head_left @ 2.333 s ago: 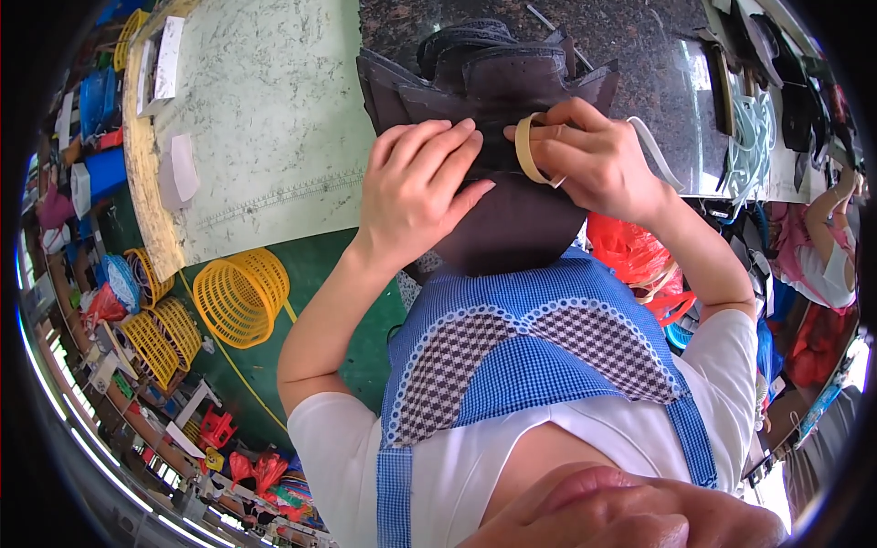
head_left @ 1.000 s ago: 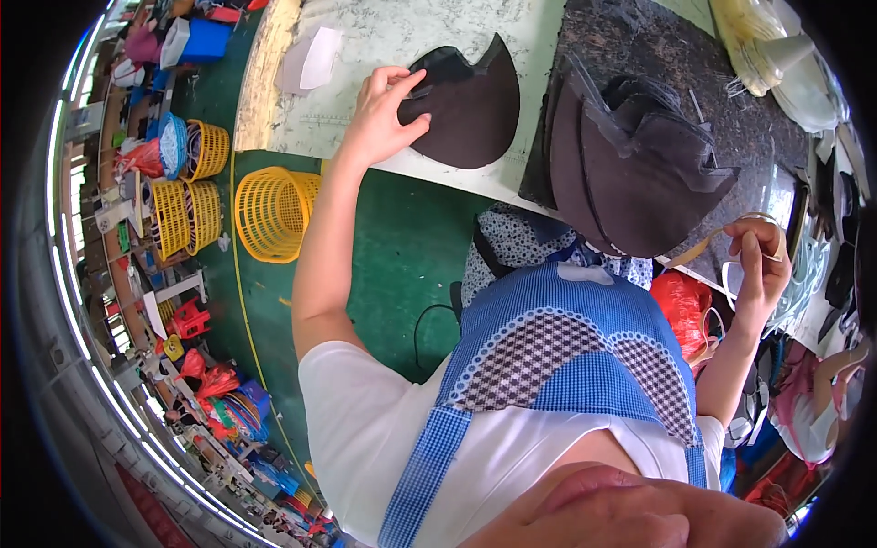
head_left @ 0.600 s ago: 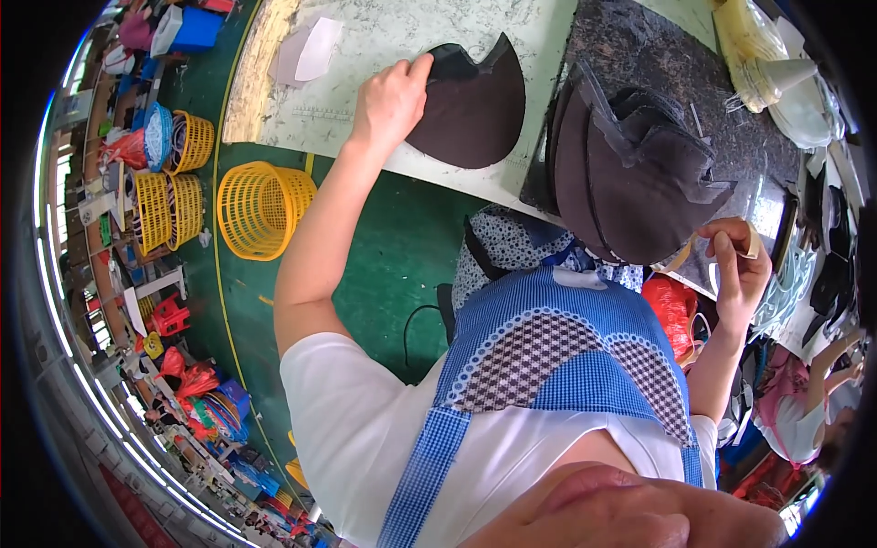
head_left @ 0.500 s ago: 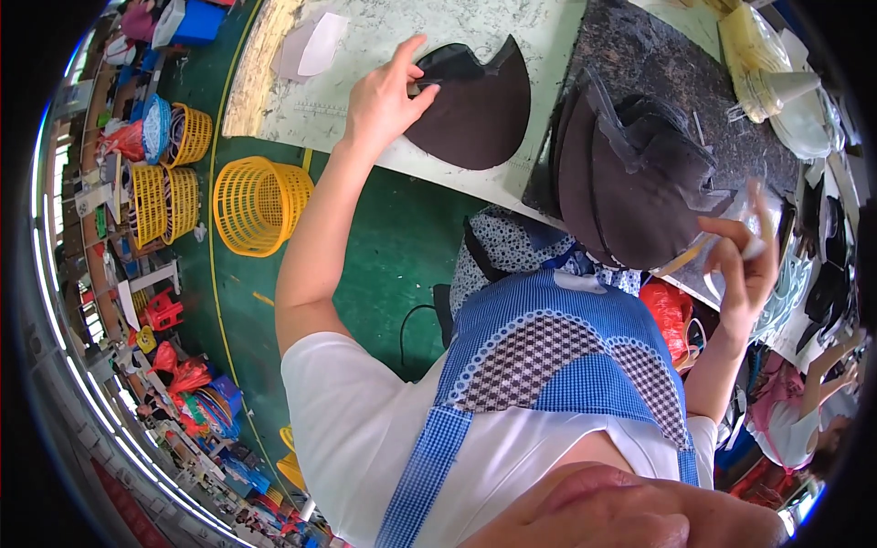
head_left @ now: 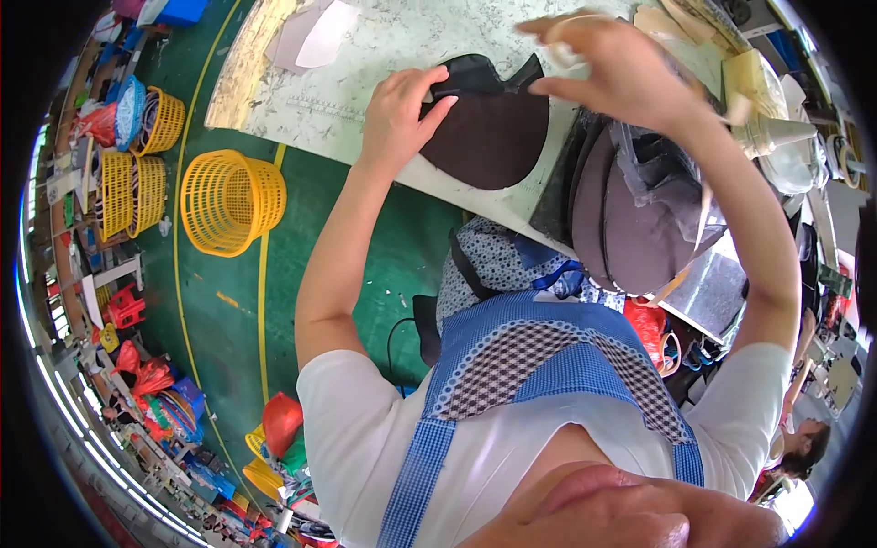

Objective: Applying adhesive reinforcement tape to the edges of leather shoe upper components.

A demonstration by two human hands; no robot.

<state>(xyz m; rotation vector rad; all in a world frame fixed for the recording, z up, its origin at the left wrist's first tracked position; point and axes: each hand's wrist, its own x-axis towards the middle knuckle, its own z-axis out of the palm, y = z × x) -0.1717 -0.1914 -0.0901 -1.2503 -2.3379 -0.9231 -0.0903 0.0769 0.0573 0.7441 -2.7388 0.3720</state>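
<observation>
A dark brown rounded cut piece of sheet material (head_left: 484, 137) lies on the pale worktable (head_left: 402, 46), a notch and a glossy black strip along its far edge. My left hand (head_left: 397, 119) grips its left edge between thumb and curled fingers. Over its far right corner reaches my right hand (head_left: 630, 73), slightly blurred, with thumb and fingers apart. A pale loop shows around one of its fingers; what it is I cannot make out. Partly under my right forearm is a stack of similar dark pieces (head_left: 630, 219), with crumpled clear film and black strips on top.
Pale paper-like pieces (head_left: 327, 35) lie at the table's far left. A cone-shaped spool (head_left: 776, 135) stands right of the stack. On the green floor sits a yellow basket (head_left: 233, 201), with more baskets (head_left: 117, 194) further left. A red bag (head_left: 644, 329) is below the stack.
My right hand has swung from beside the stack, up and left, to the single piece's far right corner. My left hand stays at that piece's left edge. The view has shifted slightly.
</observation>
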